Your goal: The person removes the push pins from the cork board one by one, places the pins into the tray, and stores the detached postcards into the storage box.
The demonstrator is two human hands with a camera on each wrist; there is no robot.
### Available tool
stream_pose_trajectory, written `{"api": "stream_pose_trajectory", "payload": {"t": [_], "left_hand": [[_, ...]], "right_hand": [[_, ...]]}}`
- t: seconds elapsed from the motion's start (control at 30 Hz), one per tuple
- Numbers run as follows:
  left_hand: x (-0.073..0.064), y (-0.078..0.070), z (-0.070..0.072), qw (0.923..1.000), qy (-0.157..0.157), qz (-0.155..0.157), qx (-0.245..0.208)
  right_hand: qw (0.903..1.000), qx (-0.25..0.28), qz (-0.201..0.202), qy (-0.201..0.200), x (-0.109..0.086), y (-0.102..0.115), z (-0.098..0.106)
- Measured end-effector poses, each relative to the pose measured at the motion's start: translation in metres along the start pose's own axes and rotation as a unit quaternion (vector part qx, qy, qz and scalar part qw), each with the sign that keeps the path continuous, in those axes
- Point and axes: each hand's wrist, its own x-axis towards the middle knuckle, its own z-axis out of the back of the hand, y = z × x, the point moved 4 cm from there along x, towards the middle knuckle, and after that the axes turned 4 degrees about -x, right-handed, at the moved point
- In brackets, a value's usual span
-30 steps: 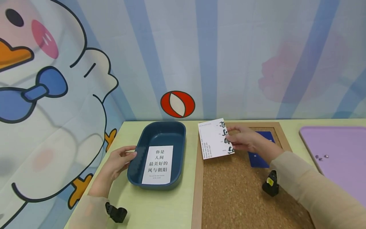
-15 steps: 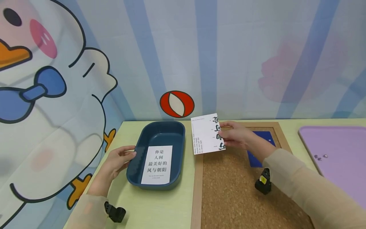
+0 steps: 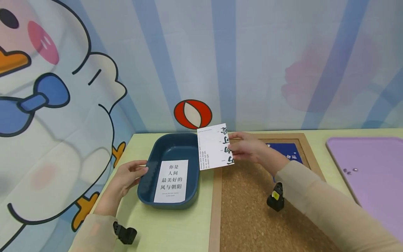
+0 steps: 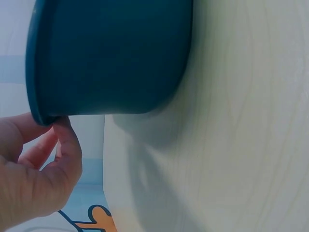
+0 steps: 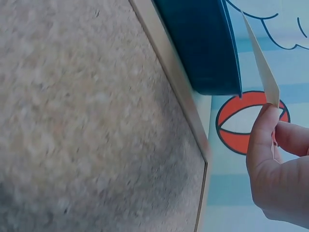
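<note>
My left hand [image 3: 127,176] pinches the left rim of a dark blue plastic tray [image 3: 176,153] on the table. In the left wrist view its thumb and fingers [image 4: 69,145] meet at the tray's rim [image 4: 38,87]. A white card [image 3: 171,189] with black printed characters lies inside the tray. My right hand [image 3: 248,148] pinches another white card [image 3: 212,150], with brush lettering along its right side, held up at the tray's right edge. The right wrist view shows this card [image 5: 263,70] nearly edge-on, above the level of the tray [image 5: 198,48].
A wood-framed cork board [image 3: 264,210] lies right of the tray, with a dark blue card [image 3: 288,150] on it, partly covered by my right arm. Farther right, a lilac tray [image 3: 377,182] carries several small shiny bits [image 3: 355,169]. A cartoon-printed backdrop [image 3: 258,70] stands behind.
My right hand has carried the white card leftward, from over the cork board to the tray's right edge. More of the blue card's top shows now. The left hand stays on the rim.
</note>
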Motion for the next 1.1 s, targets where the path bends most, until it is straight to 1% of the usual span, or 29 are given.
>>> {"api": "stream_pose_trajectory", "payload": {"t": [0.27, 0.47, 0.53, 0.77, 0.83, 1.1], "left_hand": [[0.001, 0.001, 0.002, 1.0, 0.003, 0.004, 0.003], [0.002, 0.002, 0.003, 0.9999, 0.007, 0.007, 0.005], [0.002, 0.002, 0.003, 0.9999, 0.007, 0.004, 0.007], [0.002, 0.002, 0.003, 0.9997, 0.001, -0.011, 0.02], [0.002, 0.003, 0.003, 0.9997, 0.0, -0.013, 0.023], [0.0, 0.003, 0.005, 0.9996, -0.003, -0.01, 0.028]], "right_hand": [[0.9999, -0.011, 0.002, 0.0, 0.005, 0.008, -0.023], [0.9999, -0.002, -0.012, -0.003, 0.012, 0.007, -0.038], [0.9998, 0.0, -0.016, -0.007, 0.014, 0.006, -0.043], [0.9995, -0.017, -0.021, -0.017, 0.017, 0.007, -0.061], [0.9995, -0.012, -0.025, -0.018, 0.017, 0.008, -0.067], [0.9998, 0.01, -0.015, -0.005, 0.02, 0.01, -0.093]]}}
